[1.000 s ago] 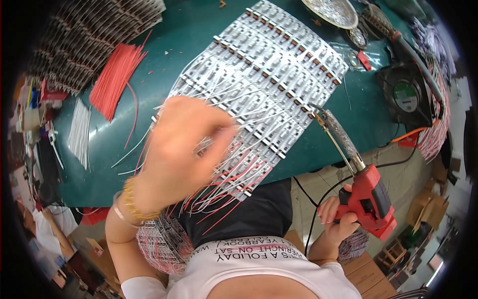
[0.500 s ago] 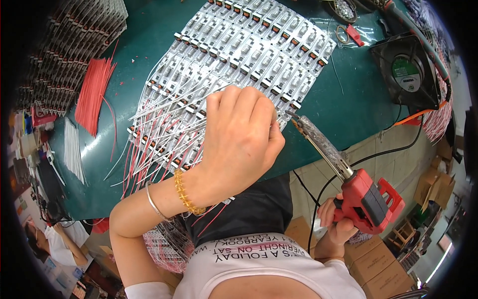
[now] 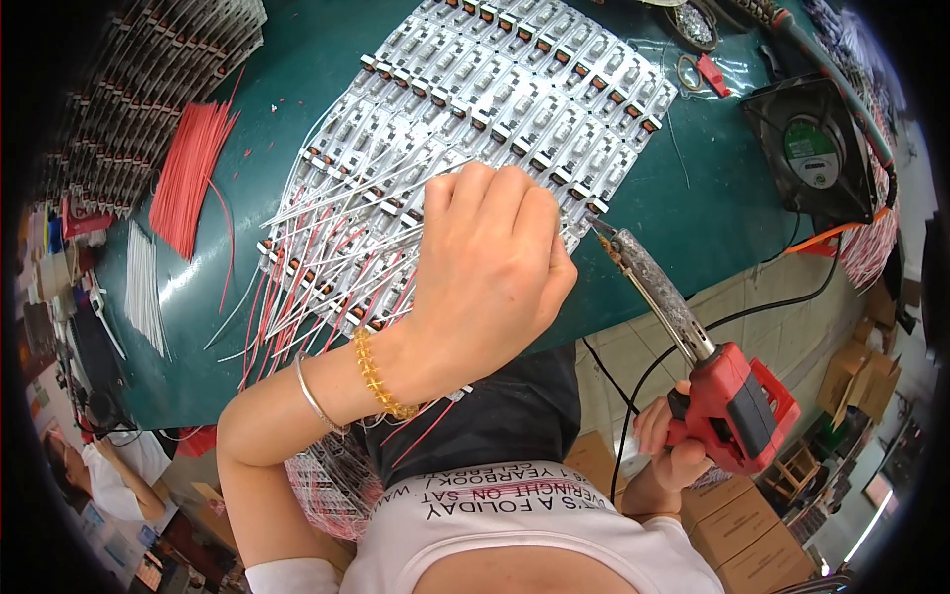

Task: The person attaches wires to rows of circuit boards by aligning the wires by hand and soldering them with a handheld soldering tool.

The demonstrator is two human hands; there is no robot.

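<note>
My left hand [image 3: 495, 272] is closed above the near right part of a sheet of small white circuit boards [image 3: 539, 104]. Its fingers are curled away from view, so whatever they pinch is hidden. Red and white wires [image 3: 297, 322] stick out from the sheet's left and near part. Low on the right, my right hand [image 3: 665, 445] grips a soldering iron [image 3: 737, 411] by its red and black pistol handle. The iron slants up and left, and its tip sits close to the sheet's right edge, just right of my left hand. I cannot tell whether it touches.
Bundles of red wires [image 3: 188, 183] and white wires [image 3: 144, 297] lie on the green tabletop [image 3: 673, 287] at left, beside stacked board sheets [image 3: 158, 89]. A black fan [image 3: 811, 148] stands at right. Black cables [image 3: 767, 315] loop below the edge. Another person [image 3: 124, 475] sits lower left.
My left hand has shifted slightly right, still closed. The soldering iron has moved a little right and down. The whole view has drifted slightly, with the board sheet appearing farther right.
</note>
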